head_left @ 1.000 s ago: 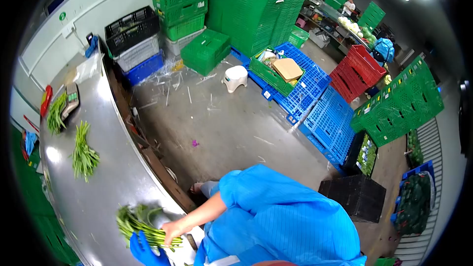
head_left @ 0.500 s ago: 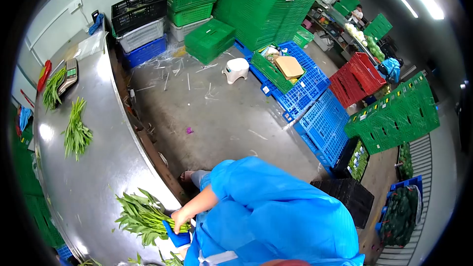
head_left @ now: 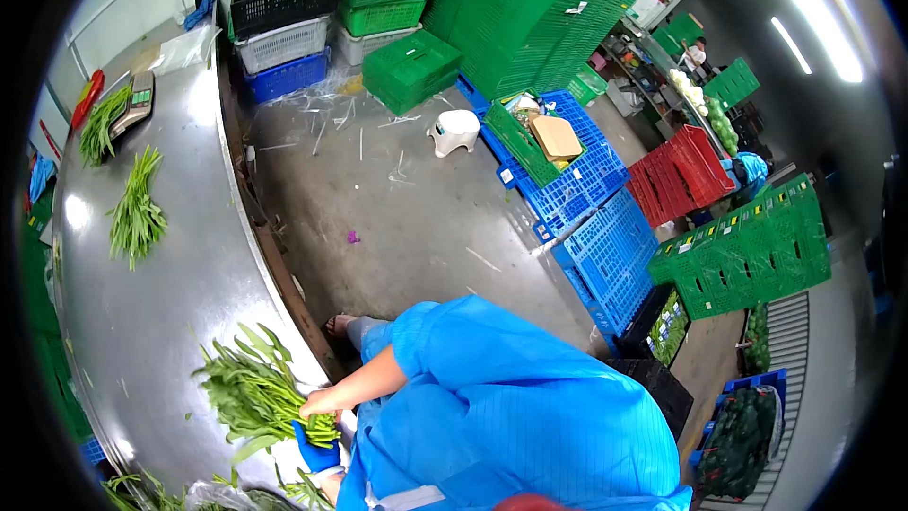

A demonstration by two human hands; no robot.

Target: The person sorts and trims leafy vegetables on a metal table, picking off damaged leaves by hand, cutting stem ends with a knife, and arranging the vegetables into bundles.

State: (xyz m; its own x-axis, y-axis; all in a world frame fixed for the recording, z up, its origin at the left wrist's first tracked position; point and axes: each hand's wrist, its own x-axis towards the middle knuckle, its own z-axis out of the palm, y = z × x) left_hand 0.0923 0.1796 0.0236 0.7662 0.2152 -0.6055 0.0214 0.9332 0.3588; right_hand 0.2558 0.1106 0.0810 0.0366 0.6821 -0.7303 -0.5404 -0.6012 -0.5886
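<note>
A bunch of leafy greens (head_left: 251,388), long-leaved like water spinach, lies over the near edge of the metal table, its cut stems toward my body. My right hand (head_left: 323,403), bare, is closed round the stems from above. Below it, my left hand (head_left: 317,454) in a blue glove is wrapped round the same stem end; its fingers are partly hidden. More greens (head_left: 307,490) and clear plastic (head_left: 213,495) lie at the bottom edge of the view. Farther along the table rests another bunch (head_left: 139,208), and one more (head_left: 106,128) sits on a scale (head_left: 140,99).
The metal table (head_left: 180,293) runs along my left. Stacked green crates (head_left: 411,71), a white stool (head_left: 454,132), blue pallets (head_left: 605,255) and red crates (head_left: 676,175) stand on the floor. A person (head_left: 695,55) is far off at the back right.
Both hands and the bunch have shifted slightly left, and the bunch looks more spread. The camera view has tilted, so more greens and plastic show at the bottom.
</note>
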